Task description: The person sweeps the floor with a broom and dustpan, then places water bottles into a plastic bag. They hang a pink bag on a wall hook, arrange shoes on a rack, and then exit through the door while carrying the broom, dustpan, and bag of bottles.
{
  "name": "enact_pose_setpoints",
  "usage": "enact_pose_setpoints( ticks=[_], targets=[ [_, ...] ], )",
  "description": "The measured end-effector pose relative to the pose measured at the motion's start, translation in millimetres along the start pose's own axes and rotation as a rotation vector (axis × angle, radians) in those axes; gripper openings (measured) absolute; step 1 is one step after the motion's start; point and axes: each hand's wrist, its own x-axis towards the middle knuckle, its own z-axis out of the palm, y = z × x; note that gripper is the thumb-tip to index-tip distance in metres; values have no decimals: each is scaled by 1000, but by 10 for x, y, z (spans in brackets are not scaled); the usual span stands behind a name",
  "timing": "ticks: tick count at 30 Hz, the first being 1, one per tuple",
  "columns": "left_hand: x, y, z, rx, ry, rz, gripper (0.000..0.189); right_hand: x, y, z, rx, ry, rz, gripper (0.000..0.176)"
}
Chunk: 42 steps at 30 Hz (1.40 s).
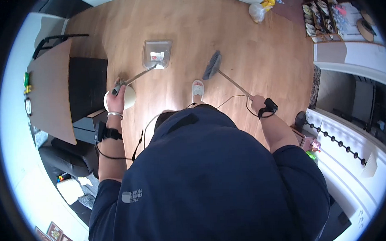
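My left hand (116,99) is wrapped round the grey end of a long-handled dustpan (165,48). The clear pan lies on the wooden floor ahead of me, with a small white and red piece in it. A round cream-coloured bin or stool (130,97), partly hidden, stands just under that hand. In my right hand (258,103) is the handle of a broom (212,65). Its grey bristle head is on or close to the floor, to the right of the pan and apart from it. My white shoe (198,89) shows between the two tools.
To the left stands a brown-topped desk (51,91) with a black side. A tied white bag (257,12) sits on the floor at the far right, near a shoe rack (319,20). Cables (144,130) hang around my wrists and waist.
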Motion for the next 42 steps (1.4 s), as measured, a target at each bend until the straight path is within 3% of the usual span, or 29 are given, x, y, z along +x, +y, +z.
enact_pose_setpoints(
  ticks=[4, 7, 9, 10, 15, 18, 20, 23, 26, 29, 31, 34, 37, 40, 42],
  targets=[
    [457, 351, 244, -31, -74, -18, 42, -329, 344, -5, 65, 32, 6, 33],
    [763, 676, 301, -138, -87, -179, 40, -491, 419, -178, 165, 42, -14, 35],
    [935, 845, 362, -132, -90, -89, 38, -509, 240, -410, 253, 107, -42, 37],
    [1023, 913, 382, -133, -81, -8, 37, -399, 94, -480, 268, 126, -46, 38],
    [1347, 1444, 395, -88, -180, 37, 38, 611, -682, -837, 317, 264, -176, 34],
    [1714, 1672, 436, 6, -218, 67, 40, 1037, -1000, -1197, 388, 141, -32, 40],
    [1957, 1755, 340, 104, -254, 69, 39, 1415, -1012, -1020, 362, 172, -81, 39],
    [2420, 1697, 228, 61, -375, 238, 39, 1038, -906, -793, 294, 160, -63, 35],
    [2735, 1753, 46, 213, -447, 204, 42, 655, -726, -416, 263, 45, 59, 27],
    [3279, 1474, -203, 263, -485, 186, 44, 125, -1002, -757, 238, 1, 141, 29],
    [3315, 1470, -375, 328, -481, 178, 44, -326, -1228, -1044, 380, 40, 301, 27],
    [3264, 1574, -510, 426, -529, 166, 45, -697, -1363, -1169, 473, 40, 383, 33],
    [3377, 1535, -484, 467, -581, 148, 46, -459, -1490, -1361, 674, 140, 318, 36],
    [3578, 1279, -507, 446, -590, 178, 46, -155, -2008, -1859, 637, 178, 300, 38],
    [3677, 1084, -518, 416, -580, 220, 46, 147, -2228, -1939, 728, 232, 164, 38]
  ],
)
